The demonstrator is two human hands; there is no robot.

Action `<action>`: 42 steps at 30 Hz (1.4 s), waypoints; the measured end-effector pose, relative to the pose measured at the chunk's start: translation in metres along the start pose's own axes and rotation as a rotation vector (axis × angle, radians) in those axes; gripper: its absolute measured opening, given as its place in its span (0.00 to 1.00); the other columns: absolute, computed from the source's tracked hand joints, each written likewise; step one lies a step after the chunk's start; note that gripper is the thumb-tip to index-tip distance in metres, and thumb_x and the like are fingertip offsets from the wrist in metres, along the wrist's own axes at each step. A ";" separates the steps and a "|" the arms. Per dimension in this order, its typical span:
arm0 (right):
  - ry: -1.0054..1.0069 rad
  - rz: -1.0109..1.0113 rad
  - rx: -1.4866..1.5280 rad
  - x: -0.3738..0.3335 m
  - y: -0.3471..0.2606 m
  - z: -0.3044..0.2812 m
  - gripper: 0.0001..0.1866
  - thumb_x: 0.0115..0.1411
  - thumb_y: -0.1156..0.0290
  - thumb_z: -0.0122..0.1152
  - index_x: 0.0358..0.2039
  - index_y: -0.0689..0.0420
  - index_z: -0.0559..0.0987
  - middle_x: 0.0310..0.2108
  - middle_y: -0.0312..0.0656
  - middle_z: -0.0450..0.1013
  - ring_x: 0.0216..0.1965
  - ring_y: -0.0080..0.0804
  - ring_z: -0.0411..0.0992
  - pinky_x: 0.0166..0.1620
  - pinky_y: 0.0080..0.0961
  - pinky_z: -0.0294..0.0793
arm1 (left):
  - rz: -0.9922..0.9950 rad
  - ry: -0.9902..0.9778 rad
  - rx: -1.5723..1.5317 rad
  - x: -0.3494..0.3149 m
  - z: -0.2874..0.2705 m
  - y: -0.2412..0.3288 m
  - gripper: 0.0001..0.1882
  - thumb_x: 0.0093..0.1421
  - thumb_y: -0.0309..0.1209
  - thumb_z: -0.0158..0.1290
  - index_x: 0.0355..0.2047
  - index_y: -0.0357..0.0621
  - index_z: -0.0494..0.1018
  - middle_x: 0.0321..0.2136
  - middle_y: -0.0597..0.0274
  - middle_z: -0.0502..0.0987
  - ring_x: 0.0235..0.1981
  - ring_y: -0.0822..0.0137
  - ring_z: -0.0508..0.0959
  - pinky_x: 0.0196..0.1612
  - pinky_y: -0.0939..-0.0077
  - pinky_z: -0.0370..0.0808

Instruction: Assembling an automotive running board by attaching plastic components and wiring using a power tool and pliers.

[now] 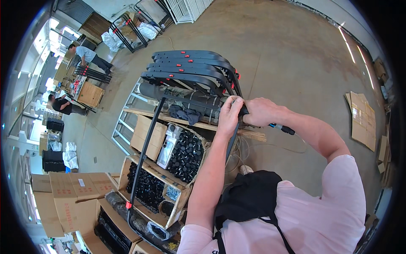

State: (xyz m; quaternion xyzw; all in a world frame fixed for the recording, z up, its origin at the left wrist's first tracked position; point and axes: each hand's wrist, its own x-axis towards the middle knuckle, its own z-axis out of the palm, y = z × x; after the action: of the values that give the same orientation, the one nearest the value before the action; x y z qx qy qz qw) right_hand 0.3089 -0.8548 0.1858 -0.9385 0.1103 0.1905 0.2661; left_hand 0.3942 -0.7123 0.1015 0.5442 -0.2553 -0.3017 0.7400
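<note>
A black tubular metal frame [146, 146] slants in front of me, with a red piece on its near end. My left hand [230, 113] is closed round the far right corner of this frame. Close against it, my right hand [263, 111] is wrapped round a slim power tool [282, 128], black with a blue band. The tool's rear end and a thin cord stick out below my right hand; its working tip is hidden. Just beyond my hands lies a stack of black curved frames [190, 67] with red parts, beside a padded roll [182, 96].
Below the frame stand boxes of black plastic parts [186, 154] and small black pieces [148, 186]. A cardboard carton [67, 194] is at lower left. A metal ladder [127, 122] lies behind the wooden plank [203, 124]. Two people work at the far left. Flattened cardboard [361, 120] lies right.
</note>
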 end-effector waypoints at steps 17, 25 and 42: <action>-0.112 0.229 0.085 -0.002 -0.024 0.006 0.14 0.54 0.63 0.60 0.31 0.63 0.82 0.24 0.46 0.81 0.25 0.40 0.81 0.34 0.39 0.81 | -0.068 -0.016 -0.068 -0.005 -0.008 -0.009 0.14 0.74 0.40 0.56 0.44 0.40 0.78 0.36 0.71 0.77 0.39 0.79 0.73 0.44 0.79 0.71; -0.025 0.305 0.121 0.004 -0.036 0.017 0.11 0.50 0.66 0.64 0.29 0.62 0.84 0.29 0.43 0.83 0.33 0.37 0.81 0.39 0.37 0.79 | -0.096 -0.081 -0.082 -0.003 -0.019 -0.005 0.17 0.72 0.44 0.58 0.44 0.41 0.80 0.34 0.72 0.77 0.37 0.78 0.72 0.41 0.77 0.71; 0.108 0.237 0.219 0.019 -0.092 -0.001 0.15 0.51 0.64 0.64 0.31 0.66 0.81 0.26 0.45 0.80 0.25 0.38 0.81 0.31 0.37 0.79 | -0.003 -0.054 -0.120 0.015 -0.054 0.053 0.12 0.70 0.37 0.59 0.39 0.40 0.80 0.33 0.71 0.79 0.36 0.79 0.74 0.41 0.78 0.72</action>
State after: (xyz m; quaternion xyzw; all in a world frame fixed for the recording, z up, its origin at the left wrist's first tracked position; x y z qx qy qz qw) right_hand 0.3551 -0.7807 0.2208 -0.8932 0.2545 0.1565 0.3360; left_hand 0.4513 -0.6755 0.1385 0.4910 -0.2559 -0.3320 0.7636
